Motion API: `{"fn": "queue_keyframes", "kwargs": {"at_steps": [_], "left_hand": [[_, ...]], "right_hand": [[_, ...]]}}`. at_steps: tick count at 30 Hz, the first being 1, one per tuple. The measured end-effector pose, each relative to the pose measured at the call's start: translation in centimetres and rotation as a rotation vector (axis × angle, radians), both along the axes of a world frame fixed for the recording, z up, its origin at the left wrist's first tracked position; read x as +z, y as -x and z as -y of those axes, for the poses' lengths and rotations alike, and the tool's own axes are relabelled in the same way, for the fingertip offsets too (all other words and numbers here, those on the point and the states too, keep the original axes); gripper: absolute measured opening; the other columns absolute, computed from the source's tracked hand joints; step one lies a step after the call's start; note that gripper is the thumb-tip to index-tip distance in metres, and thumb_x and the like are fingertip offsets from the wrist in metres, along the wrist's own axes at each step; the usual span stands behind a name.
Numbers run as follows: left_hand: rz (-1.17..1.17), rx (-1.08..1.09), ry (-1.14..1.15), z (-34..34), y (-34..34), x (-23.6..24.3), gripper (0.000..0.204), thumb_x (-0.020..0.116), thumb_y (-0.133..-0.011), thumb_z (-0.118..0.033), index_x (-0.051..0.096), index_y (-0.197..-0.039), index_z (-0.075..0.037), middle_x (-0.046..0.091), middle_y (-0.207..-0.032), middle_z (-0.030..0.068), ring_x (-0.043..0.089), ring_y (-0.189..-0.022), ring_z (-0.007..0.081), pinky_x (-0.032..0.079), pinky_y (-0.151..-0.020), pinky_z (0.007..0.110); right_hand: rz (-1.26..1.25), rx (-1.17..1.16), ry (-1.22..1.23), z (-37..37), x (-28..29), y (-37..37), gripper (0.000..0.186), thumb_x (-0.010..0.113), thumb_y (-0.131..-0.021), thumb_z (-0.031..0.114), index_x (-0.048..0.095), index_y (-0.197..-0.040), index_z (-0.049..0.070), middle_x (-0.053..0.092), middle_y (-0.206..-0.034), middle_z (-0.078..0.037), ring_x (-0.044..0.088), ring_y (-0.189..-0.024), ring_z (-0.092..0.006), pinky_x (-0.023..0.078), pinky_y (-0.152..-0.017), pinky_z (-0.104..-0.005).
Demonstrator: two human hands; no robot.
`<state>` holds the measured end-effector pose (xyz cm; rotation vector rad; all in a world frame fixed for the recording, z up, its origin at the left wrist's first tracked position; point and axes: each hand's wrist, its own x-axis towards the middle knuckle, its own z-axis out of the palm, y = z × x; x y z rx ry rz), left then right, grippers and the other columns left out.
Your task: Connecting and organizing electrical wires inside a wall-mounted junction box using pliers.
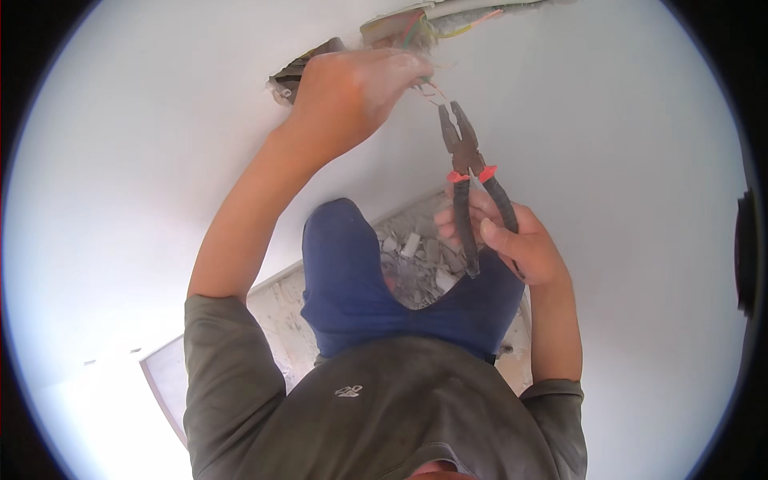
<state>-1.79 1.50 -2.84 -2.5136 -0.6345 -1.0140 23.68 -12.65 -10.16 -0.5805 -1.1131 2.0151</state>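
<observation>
My left hand (352,96) is closed around thin coloured wires (436,94) beside a ragged opening (286,80) in the white wall. Above it, more wires (466,26), green and yellow among them, hang from a second broken patch next to a pale conduit (460,8). In my right hand (532,252) is a pair of pliers (464,144) with dark handles and red guards, held upright with jaws slightly parted just below the bared wire ends. My right fingers are curled loosely around the handles.
The white wall (624,144) spans most of the view. Below, between my blue-trousered knees (336,264), broken rubble (416,260) and dust lie on a pale, dirty floor (280,308) along the wall's foot. A pale framed panel or edge (160,384) shows at the lower left.
</observation>
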Motion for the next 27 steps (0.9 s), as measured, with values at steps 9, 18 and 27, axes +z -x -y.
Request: {"fn": "queue_keyframes", "kwargs": {"at_steps": [9,18,27], "left_hand": [[-0.071,0.064,0.248,0.9,-0.5,2.0,0.021,0.065,-0.086,-0.007,0.072,-0.105,-0.01,0.073,-0.098,0.0066,0.069,-0.071,0.0256,0.056,-0.063,0.036],[0.088,0.117,0.279,0.4,-1.3,1.8,0.016,0.071,-0.093,-0.011,0.076,-0.107,-0.007,0.075,-0.086,0.0093,0.064,-0.059,0.0178,0.052,-0.06,0.03],[0.114,0.239,0.64,1.8,-1.8,3.3,0.016,0.07,-0.093,-0.008,0.076,-0.108,-0.004,0.075,-0.086,0.0071,0.063,-0.062,0.013,0.051,-0.06,0.027]], "right_hand": [[0.718,-0.326,-0.264,1.2,-0.5,1.6,0.052,0.062,-0.102,0.031,0.054,-0.142,-0.001,0.068,-0.105,-0.01,0.062,-0.1,-0.0183,0.048,-0.093,-0.0352],[0.943,-0.593,-0.534,0.3,-2.5,3.0,0.05,0.061,-0.101,0.024,0.051,-0.143,-0.001,0.065,-0.112,-0.019,0.062,-0.103,-0.0389,0.049,-0.093,-0.0454],[0.983,-0.65,-0.664,0.4,-3.1,4.8,0.053,0.061,-0.099,0.018,0.047,-0.145,-0.005,0.06,-0.125,-0.023,0.055,-0.117,-0.042,0.045,-0.1,-0.0478]]}}
